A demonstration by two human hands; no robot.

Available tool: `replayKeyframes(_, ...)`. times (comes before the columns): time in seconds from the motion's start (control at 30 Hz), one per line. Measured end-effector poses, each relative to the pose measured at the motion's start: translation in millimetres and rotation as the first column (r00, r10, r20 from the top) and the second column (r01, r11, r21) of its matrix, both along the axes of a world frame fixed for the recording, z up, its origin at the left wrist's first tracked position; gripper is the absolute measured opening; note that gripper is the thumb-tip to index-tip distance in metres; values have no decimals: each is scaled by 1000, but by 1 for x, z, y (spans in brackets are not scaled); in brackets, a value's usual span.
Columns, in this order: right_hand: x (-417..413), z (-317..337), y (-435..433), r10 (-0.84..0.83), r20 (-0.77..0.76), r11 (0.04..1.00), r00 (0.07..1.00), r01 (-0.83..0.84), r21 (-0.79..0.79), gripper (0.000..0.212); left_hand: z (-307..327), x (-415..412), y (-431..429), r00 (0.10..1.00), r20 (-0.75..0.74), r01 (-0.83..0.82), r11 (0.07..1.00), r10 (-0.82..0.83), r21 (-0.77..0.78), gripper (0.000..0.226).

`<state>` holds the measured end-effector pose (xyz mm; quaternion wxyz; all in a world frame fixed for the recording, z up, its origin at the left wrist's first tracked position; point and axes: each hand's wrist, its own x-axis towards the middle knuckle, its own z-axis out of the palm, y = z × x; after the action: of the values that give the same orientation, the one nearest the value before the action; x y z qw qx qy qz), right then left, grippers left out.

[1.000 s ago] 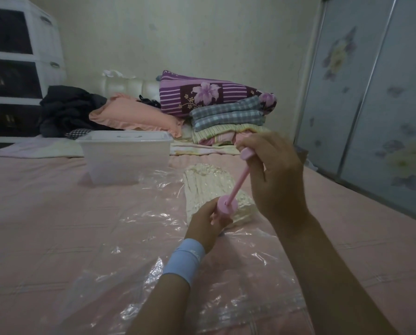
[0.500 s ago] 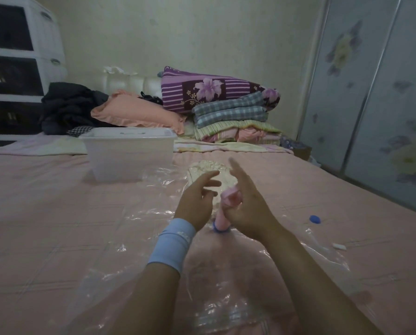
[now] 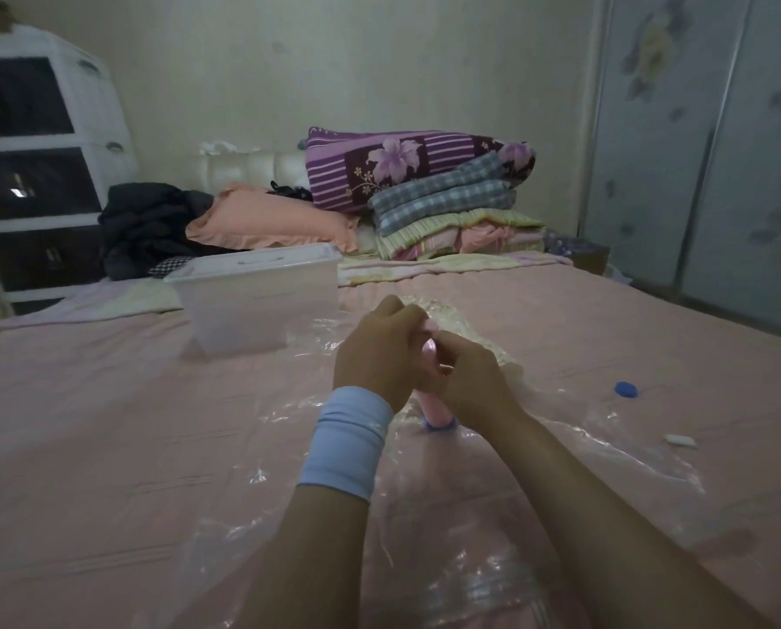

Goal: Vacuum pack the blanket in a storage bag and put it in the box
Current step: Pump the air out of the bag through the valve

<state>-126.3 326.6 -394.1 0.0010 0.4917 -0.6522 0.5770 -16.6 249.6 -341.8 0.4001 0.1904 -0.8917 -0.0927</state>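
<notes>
Both hands meet at frame centre on the pink pump (image 3: 436,408), a smooth hard plastic cylinder standing upright on the blue valve (image 3: 441,427) of the storage bag (image 3: 629,447). The left hand (image 3: 375,351) has its fingers curled round the pump's upper part; the right hand (image 3: 468,379) wraps it from the 3 o'clock side. The fingers overlap, so I cannot tell which hand has the plunger and which the barrel.

Blanket (image 3: 459,313): cream, ribbed, folded small, inside the bag at 12 o'clock just beyond the knuckles; soft and light by the look. It should compress readily and turn into a stiffer slab once the air is out; best lifted then with a hand under each end of the slab, not by the loose film.

Bag: thin clear film, glossy and crinkled, lying flat on the bed (image 3: 84,424) with slack running toward 6 o'clock; probably slippery and easily punctured at creases. The valve is its one rigid spot.

Box (image 3: 257,306): translucent rigid plastic, rectangular, lid on, at 10 o'clock from the hands, near the bag's far corner; the lid must come off before packing.

A small blue cap (image 3: 626,389) lies at 3 o'clock and a white clip (image 3: 679,440) at 4 o'clock, both well apart from the hands. The bed sheet is matte pink with faint stitched lines; folded bedding (image 3: 425,188) is stacked at 12 o'clock by the headboard.
</notes>
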Motion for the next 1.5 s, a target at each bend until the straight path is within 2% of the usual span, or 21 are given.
replayKeyframes(0.13, 2, -4, -3, -39, -35, 999, 999, 40, 22, 49, 6, 12, 0, 998, -56, -25, 977, 14, -210, 9)
replayKeyframes(0.3, 0, -5, -4, -59, -27, 996, 998, 61, 71, 53, 45, 37, 4, 944, -330, -141, 926, 19, -350, 21)
replayKeyframes(0.4, 0, -7, -2, -40, -2, 996, 999, 40, 78, 54, 59, 49, 4, 877, -481, -205, 914, 13, -349, 22)
replayKeyframes(0.5, 4, -9, -3, -28, 1, 995, 1000, 28, 99, 51, 48, 41, 3, 808, -589, -165, 953, -17, -254, 15)
replayKeyframes(0.53, 5, -10, -4, -32, -6, 994, 999, 33, 108, 51, 38, 36, 1, 826, -564, -138, 964, -14, -226, 13)
replayKeyframes(0.6, 6, -10, -6, -55, -34, 992, 998, 59, 112, 49, 14, 25, -3, 912, -408, -35, 985, -37, -169, 14)
replayKeyframes(0.7, 8, -9, -8, -86, -93, 990, 992, 95, 102, 33, -19, 19, -7, 982, -173, 78, 997, -79, -10, 18)
replayKeyframes(0.8, 12, -11, -12, -105, -99, 989, 990, 115, 97, 32, -24, 24, -10, 997, -66, 31, 993, -38, -115, 33)
replayKeyframes(0.87, 12, -11, -14, -108, -119, 988, 987, 120, 99, 45, -12, 30, -8, 996, -91, -1, 992, -10, -124, 26)
replayKeyframes(0.97, 11, -8, -15, -79, -115, 988, 990, 93, 126, 55, 18, 43, -5, 961, -273, -83, 983, 36, -162, 15)
replayKeyframes(1.1, 12, -8, -14, -55, -67, 989, 996, 64, 130, 56, 52, 64, -2, 870, -493, -166, 954, 21, -251, 21)
replayKeyframes(1.23, 11, -11, -14, -68, -68, 987, 995, 77, 142, 51, 36, 52, -1, 773, -634, -161, 967, -1, -198, 17)
replayKeyframes(1.3, 12, -13, -16, -82, -87, 987, 993, 93, 132, 51, 15, 38, -4, 842, -539, -78, 982, -26, -169, 17)
replayKeyframes(1.37, 13, -14, -18, -91, -104, 987, 990, 103, 122, 48, -12, 28, -8, 929, -367, 15, 996, -46, -89, 17)
replayKeyframes(1.43, 14, -15, -18, -94, -109, 987, 990, 106, 117, 43, -30, 25, -12, 965, -257, 41, 999, -44, -19, 13)
replayKeyframes(1.5, 16, -14, -18, -88, -112, 987, 990, 102, 125, 47, -32, 28, -15, 978, -207, 11, 998, -23, -61, 15)
